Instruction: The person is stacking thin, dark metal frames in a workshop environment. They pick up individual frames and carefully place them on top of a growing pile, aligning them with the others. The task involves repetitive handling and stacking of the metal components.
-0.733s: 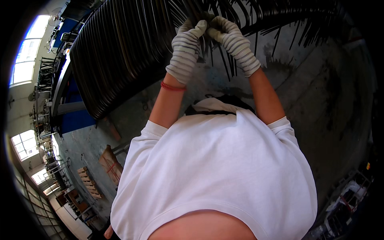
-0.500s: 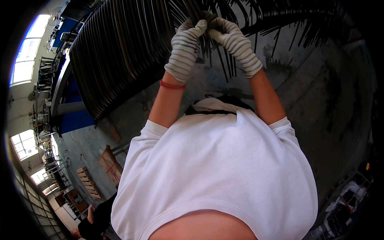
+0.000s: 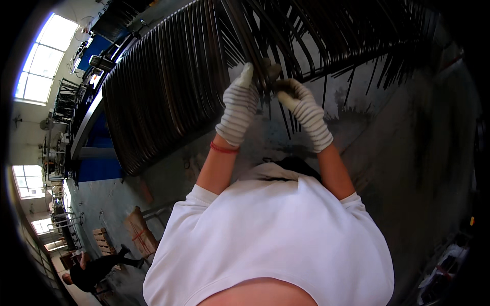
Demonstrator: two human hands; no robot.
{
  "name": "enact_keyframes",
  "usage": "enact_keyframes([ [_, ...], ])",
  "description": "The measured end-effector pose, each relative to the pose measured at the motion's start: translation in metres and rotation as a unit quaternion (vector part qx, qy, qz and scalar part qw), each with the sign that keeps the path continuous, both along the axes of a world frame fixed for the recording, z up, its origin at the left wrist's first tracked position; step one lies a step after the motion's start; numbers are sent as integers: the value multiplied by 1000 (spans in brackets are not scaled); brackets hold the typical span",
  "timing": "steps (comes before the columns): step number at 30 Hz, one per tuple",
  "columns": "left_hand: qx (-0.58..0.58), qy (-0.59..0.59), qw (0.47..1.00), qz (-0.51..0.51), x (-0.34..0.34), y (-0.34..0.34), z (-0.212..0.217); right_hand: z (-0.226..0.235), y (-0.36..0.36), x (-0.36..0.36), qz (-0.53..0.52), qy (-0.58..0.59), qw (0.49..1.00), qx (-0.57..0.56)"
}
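Dark bent rods [image 3: 168,97] on concrete floor [image 3: 408,153]

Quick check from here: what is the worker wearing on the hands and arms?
Both the left hand and right hand wear grey-and-white striped knit gloves. A thin red band circles the left wrist. Forearms are bare below the short sleeves of a white T-shirt.

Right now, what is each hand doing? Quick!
Left hand: closed around the dark metal rods.
Right hand: closed on the same rods, just beside the left.

Factory hall (racked metal rods [image 3: 168,86])
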State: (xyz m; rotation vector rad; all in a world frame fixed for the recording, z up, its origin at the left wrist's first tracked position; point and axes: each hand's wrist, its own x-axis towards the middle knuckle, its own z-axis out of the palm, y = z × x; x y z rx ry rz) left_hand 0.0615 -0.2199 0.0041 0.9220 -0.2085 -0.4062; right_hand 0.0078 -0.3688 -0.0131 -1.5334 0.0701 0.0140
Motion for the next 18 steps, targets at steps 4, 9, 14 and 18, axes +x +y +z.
enact_keyframes([
  [4,-3,6,1000,14,-9,-3,10,-6,15,-2,-29,-49,987,-148],
  [9,40,27,998,36,-11,-8,11,-1,21,1,-55,-38,970,-234],
  [14,62,55,995,56,-3,-8,-11,-37,11,24,21,-25,998,59],
  [18,67,41,995,62,-9,-7,-7,-47,2,36,33,-68,985,155],
])
